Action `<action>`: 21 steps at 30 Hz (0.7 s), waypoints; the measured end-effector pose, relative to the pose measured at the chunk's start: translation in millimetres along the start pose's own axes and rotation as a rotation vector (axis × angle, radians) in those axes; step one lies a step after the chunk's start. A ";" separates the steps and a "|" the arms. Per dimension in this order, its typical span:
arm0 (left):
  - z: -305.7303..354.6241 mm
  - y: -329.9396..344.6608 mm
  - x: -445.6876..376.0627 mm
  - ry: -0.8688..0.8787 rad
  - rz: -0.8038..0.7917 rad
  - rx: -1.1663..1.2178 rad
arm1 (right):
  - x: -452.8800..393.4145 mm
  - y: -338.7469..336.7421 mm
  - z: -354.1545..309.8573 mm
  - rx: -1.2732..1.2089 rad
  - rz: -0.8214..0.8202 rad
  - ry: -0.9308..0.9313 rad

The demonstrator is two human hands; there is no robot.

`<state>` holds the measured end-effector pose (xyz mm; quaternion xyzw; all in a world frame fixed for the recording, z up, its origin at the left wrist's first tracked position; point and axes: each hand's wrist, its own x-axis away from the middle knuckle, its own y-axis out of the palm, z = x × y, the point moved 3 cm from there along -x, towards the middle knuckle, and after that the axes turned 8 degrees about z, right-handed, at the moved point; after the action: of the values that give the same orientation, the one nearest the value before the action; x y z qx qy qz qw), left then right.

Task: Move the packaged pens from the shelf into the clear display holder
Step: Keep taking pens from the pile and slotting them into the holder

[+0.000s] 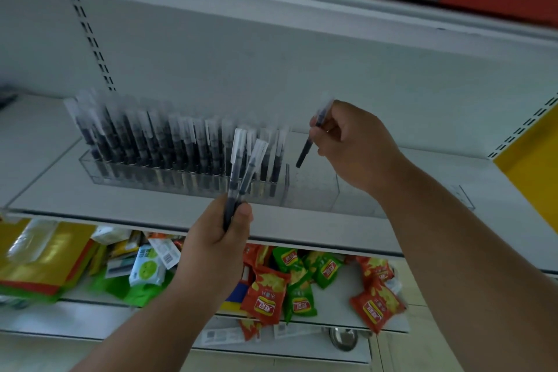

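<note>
Acrylic, clear and box-shaped, the display holder [308, 190] sits on the white metal shelf [90, 190]; I see slim dark packaged pens [169, 145] upright in its left part. In front of it my left hand [217, 238] grips two sleeved pens [241, 172]. Above its right part my right hand [353, 145] pinches one pen [308, 145], apparently tilted.

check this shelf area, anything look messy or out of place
The pens in the clear display holder lean at uneven angles. On the lower shelf, red and green snack packets lie jumbled in a loose pile, some overlapping and tilted.
</note>
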<state>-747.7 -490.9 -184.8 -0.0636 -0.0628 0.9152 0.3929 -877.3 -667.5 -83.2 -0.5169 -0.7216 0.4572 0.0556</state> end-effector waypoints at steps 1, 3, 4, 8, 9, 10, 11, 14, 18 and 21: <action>0.0 -0.9 0.0 0.006 -0.004 -0.008 | 1.1 -0.4 1.2 -0.004 0.001 0.001; -0.1 -2.2 0.6 0.005 -0.009 -0.014 | 3.9 -0.5 2.9 -0.028 0.000 0.017; -0.5 -2.5 1.2 0.002 -0.014 -0.011 | 5.6 0.0 3.2 -0.047 -0.003 0.028; 1.1 -2.2 3.7 0.012 -0.033 -0.029 | 10.3 4.1 4.5 -0.083 0.006 0.030; 1.8 -2.0 4.0 0.019 -0.035 -0.038 | 11.0 5.7 4.5 -0.077 0.009 0.020; 2.6 -1.6 4.4 0.023 -0.036 -0.048 | 11.3 6.9 4.0 -0.062 0.014 0.005; 2.8 -1.6 4.4 0.026 -0.036 -0.061 | 11.6 8.4 3.8 -0.041 0.020 -0.010; 2.8 -1.4 3.8 0.021 -0.046 -0.067 | 10.1 8.7 3.8 0.015 0.030 -0.023; 1.1 -3.5 2.3 0.022 -0.058 -0.060 | 6.5 4.0 4.6 0.066 0.009 -0.026; -1.1 -5.0 2.3 0.015 -0.061 -0.055 | 6.3 4.6 3.8 0.142 -0.028 -0.043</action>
<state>-745.6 -485.7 -185.2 -0.0794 -0.0870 0.9003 0.4191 -879.1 -664.5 -91.2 -0.4916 -0.6954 0.5175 0.0832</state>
